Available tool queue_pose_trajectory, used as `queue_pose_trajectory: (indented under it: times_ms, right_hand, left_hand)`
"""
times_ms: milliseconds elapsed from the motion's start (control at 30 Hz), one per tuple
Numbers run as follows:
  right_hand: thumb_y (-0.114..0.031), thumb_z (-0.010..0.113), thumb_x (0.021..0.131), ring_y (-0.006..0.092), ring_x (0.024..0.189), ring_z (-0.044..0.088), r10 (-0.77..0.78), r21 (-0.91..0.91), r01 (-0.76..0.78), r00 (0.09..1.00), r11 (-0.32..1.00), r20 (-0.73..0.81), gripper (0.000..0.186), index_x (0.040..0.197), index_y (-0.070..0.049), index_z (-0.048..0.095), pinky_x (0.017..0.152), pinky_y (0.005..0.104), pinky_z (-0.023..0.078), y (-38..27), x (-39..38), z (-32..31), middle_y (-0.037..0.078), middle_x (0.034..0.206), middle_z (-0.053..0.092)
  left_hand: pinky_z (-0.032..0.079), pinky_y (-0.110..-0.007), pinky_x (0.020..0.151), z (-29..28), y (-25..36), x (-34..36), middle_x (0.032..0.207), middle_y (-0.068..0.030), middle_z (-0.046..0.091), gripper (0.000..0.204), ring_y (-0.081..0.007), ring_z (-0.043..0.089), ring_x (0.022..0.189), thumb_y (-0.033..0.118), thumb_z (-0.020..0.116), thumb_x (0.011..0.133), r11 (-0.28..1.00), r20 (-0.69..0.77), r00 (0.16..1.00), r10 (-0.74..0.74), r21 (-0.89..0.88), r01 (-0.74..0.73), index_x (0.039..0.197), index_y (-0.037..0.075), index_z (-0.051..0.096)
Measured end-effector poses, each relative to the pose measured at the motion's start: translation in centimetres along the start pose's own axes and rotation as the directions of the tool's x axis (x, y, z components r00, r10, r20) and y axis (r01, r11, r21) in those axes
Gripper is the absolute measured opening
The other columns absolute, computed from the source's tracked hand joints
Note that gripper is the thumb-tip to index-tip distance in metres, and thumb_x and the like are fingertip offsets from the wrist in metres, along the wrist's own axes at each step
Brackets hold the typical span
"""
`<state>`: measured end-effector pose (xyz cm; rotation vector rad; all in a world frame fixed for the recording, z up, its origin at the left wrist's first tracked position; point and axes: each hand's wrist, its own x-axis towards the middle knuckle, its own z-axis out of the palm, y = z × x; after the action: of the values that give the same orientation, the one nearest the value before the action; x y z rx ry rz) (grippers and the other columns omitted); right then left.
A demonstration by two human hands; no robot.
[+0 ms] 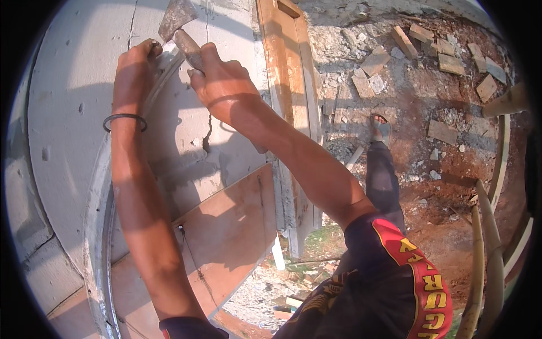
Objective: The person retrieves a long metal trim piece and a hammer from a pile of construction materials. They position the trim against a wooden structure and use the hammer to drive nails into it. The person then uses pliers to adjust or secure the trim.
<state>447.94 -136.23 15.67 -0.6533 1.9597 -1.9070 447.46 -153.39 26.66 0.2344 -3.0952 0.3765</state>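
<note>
Fingers (210, 55) of the right hand (226, 85) are wrapped around the brown handle of a trowel (176, 21), with the thumb laid along the handle's near end. The worn, flat blade lies beyond the fingers, toward the top edge of the view, in front of a grey wall (73, 113). The left hand (134, 73) is held just to the left of the handle, at the upper part of a long pale bar (97, 226), which runs down beside the left forearm. Its fingers are bent, but whether the bar is pinched or merely touched by them cannot be told, as the fingertips are largely hidden. A dark band (125, 117) is worn around the left wrist. Below the hands, the wall is faced with reddish-brown tiles (237, 209). To the right, a wooden frame (288, 73) is seen, and bricks (450, 64) are scattered over the ground.
</note>
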Motion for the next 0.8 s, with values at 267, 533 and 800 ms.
queue_pose_trajectory:
  times_ms: [267,533,800]
  right_hand:
    - [-0.016,0.057,0.090,0.0472,0.077,0.062,-0.005,0.008,0.004,0.993,1.000,0.115,0.031,0.106,0.000,0.036,0.068,0.0542,0.048,-0.6,0.8,-1.1,0.028,0.079,0.062]
    - [-0.020,0.057,0.092,0.0450,0.065,0.061,-0.106,0.326,0.217,0.939,0.920,-0.329,0.033,0.114,-0.003,0.039,0.059,0.0484,0.048,-0.4,1.3,0.0,0.028,0.077,0.063]
    - [-0.013,0.054,0.093,0.0395,0.064,0.061,-0.087,0.458,0.332,0.874,0.825,-0.477,0.026,0.106,0.002,0.037,0.059,0.0445,0.048,-0.3,1.1,1.0,0.022,0.074,0.061]
  left_hand:
    - [0.048,-0.044,0.071,0.5,-0.7,0.2,0.083,-0.0242,0.063,0.015,-0.0410,0.063,0.081,0.011,0.056,0.091,1.000,-0.017,1.000,0.006,0.009,-0.006,0.094,0.000,0.065]
    - [0.052,-0.041,0.083,0.0,-0.8,0.7,0.113,-0.0181,0.060,0.041,-0.0364,0.059,0.104,-0.008,0.056,0.078,0.962,-0.572,0.790,0.222,0.263,-0.080,0.117,0.003,0.057]
    - [0.051,-0.041,0.086,-0.4,-0.6,1.2,0.105,-0.0168,0.061,0.046,-0.0328,0.060,0.099,-0.005,0.055,0.081,0.944,-0.633,0.753,0.180,0.325,0.047,0.126,0.002,0.052]
